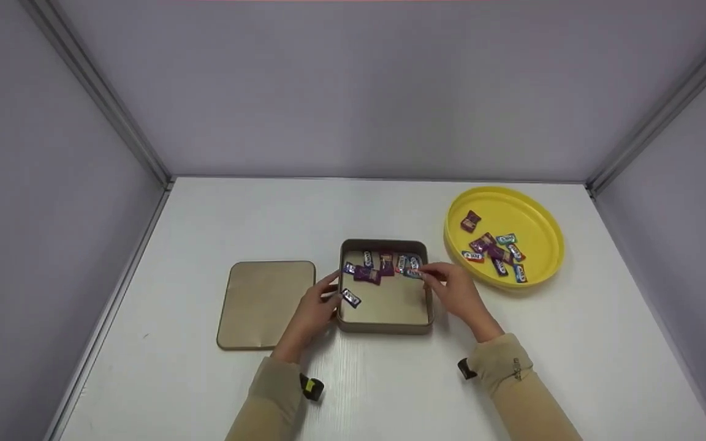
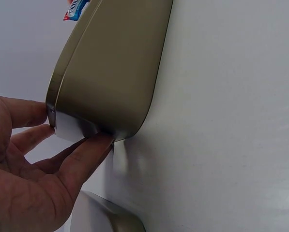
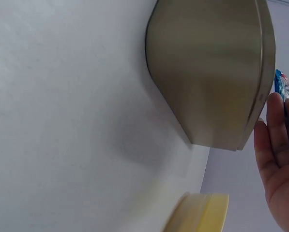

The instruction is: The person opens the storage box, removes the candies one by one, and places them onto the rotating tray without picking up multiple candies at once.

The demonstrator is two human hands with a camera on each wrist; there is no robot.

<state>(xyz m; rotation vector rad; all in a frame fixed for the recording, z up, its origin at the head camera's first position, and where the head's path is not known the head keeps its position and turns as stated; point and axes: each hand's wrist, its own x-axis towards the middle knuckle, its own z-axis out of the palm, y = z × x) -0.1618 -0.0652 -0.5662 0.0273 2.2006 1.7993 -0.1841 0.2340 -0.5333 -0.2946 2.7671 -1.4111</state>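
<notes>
A square gold tin [image 1: 387,309] holds several wrapped candies [image 1: 368,275], mostly toward its far side. My left hand [image 1: 316,308] rests on the tin's left side. In the left wrist view its extended fingers [image 2: 83,157] touch the outer wall and rim. One dark-wrapped candy [image 1: 351,298] lies inside by the left wall. At the right wall, my right hand [image 1: 454,291] pinches a blue-and-red wrapped candy [image 1: 413,274] just above other candies. The right wrist view shows part of this candy [image 3: 282,84] at the fingertips, beyond the rim.
A round yellow tray [image 1: 531,223] with several more wrapped candies stands at the back right. The tin's flat gold lid [image 1: 267,303] lies on the white table [image 1: 383,389] to the left. Grey panels [image 1: 377,92] enclose the back and sides.
</notes>
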